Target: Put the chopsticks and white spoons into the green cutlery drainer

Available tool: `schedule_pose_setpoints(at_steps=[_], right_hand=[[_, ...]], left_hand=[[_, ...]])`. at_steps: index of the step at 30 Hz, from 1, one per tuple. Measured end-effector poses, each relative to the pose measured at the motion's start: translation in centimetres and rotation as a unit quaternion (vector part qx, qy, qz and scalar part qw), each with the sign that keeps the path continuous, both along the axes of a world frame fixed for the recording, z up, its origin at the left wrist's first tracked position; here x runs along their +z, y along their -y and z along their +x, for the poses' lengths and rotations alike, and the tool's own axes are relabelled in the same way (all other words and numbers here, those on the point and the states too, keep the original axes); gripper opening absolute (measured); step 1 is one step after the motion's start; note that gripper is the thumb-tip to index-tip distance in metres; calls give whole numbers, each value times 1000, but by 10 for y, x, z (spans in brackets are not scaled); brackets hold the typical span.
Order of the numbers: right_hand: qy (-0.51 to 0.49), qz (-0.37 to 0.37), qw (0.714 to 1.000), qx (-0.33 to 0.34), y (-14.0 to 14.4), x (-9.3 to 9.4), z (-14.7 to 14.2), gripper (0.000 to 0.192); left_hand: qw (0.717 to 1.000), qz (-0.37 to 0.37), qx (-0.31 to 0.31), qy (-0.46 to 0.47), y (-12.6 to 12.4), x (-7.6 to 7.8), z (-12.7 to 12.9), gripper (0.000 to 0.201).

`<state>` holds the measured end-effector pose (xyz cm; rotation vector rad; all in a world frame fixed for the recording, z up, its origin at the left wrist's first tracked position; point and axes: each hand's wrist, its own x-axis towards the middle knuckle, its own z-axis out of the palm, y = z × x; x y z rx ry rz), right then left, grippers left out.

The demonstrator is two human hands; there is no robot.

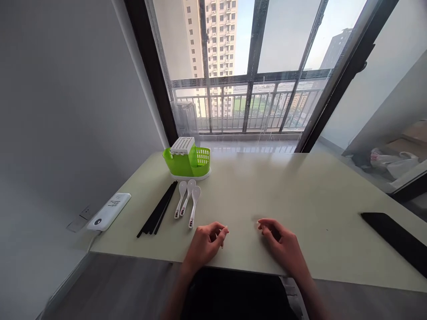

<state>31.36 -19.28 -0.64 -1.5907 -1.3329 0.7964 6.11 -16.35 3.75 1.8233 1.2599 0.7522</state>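
Observation:
My left hand (pixel 207 242) rests on the front of the table, loosely closed with nothing in it, its thumb against the curled fingers. Just beyond it lie three white spoons (pixel 194 202) side by side, handles towards me. My right hand (pixel 280 244) lies to the right, also curled shut around nothing, touching no object but the tabletop. Left of the spoons is a bundle of black chopsticks (pixel 159 209), spread a little at the near end. Behind the spoons stands a green plastic utensil basket (pixel 182 164) with a white slotted top piece (pixel 183 146) and a white base.
The pale table (pixel 267 186) reaches to a large window (pixel 247 89). A white power strip (pixel 111 211) with a cable lies along the left edge by the wall. A flat black object (pixel 396 240) lies at the right edge. White plastic bags (pixel 396 162) sit beyond the table.

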Motion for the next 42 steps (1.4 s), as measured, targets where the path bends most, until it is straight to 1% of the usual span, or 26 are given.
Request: schedule_pose_setpoints(at_steps=[14, 24, 30, 42], right_hand=[[10, 2, 1000, 8, 0, 0, 0, 37], [7, 1, 1000, 10, 1, 3, 0, 35], [5, 9, 1000, 13, 0, 2, 0, 35], [11, 14, 1000, 14, -1, 1, -1, 37]], left_hand=[[1000, 11, -4, -6, -1, 0, -1, 36], [1000, -14, -5, 14, 0, 0, -1, 38], [1000, -13, -4, 14, 0, 0, 0, 38], [1000, -20, -8, 11, 0, 3, -1, 36]])
